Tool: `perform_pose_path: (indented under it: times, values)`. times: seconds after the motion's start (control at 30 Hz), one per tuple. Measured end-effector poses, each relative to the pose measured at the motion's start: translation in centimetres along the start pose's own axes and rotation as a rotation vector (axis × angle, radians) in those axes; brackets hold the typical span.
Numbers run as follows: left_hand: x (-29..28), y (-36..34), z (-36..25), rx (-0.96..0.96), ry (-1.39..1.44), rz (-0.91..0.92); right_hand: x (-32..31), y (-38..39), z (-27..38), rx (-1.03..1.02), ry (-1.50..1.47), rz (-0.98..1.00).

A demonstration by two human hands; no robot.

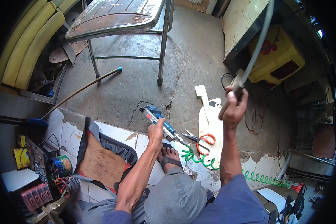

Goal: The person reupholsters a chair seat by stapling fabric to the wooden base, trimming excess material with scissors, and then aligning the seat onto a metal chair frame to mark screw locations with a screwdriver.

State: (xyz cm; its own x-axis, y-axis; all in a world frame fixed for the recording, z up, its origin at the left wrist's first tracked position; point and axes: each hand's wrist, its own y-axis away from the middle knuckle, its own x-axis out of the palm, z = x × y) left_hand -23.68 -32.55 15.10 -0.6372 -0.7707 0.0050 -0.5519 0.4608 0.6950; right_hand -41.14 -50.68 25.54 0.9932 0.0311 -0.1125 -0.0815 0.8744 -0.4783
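My left hand [155,130] grips a blue and silver air staple gun [152,114] with a coiled green hose [212,164]. Up at the right, my right hand [234,106] is closed on a pale, dark-ended fitting [235,81] below a long grey tube [261,41]; its exact kind is unclear. Between my hands, orange-handled scissors [207,139] lie on a cream board [209,115] with a smaller cream strip [202,97]. Left of my foot [170,158] lies a wooden panel [99,160] with black covering folded round its edges.
A worn metal chair [112,16] stands ahead, a long-handled tool [82,90] near it. Yellow padded pieces [30,48] are stacked left, above cluttered tools and containers [59,168]. A cabinet [239,26] and yellow plastic stool [276,59] stand right, with cables [255,123] on the floor [130,82].
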Motion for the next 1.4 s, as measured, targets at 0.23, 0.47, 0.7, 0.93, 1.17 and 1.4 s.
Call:
perform_pose_path:
  times: [0.23,0.47,0.7,0.93,1.17,1.4]
  values:
    - [-4.8,2.6,2.9,-0.064,-0.009,-0.032,-3.8,-8.5,0.0,-0.116,0.042,-0.152]
    - [-5.2,2.4,4.0,-0.024,-0.39,-0.03,-11.5,5.3,-25.5,0.486,0.662,-0.152]
    - [-2.9,4.0,1.4,-0.066,-0.161,0.212,-12.9,7.4,-21.0,0.436,1.105,0.06]
    - [-2.6,5.1,-0.5,0.007,-0.318,0.392,3.2,15.7,-7.8,1.378,-0.434,0.708]
    - [-1.1,5.3,0.0,0.458,-0.209,0.092,9.8,14.1,-6.7,1.233,-0.613,0.556]
    - [-4.5,3.5,-0.8,0.598,-0.603,-0.036,12.5,13.6,-5.0,1.097,-0.565,0.462]
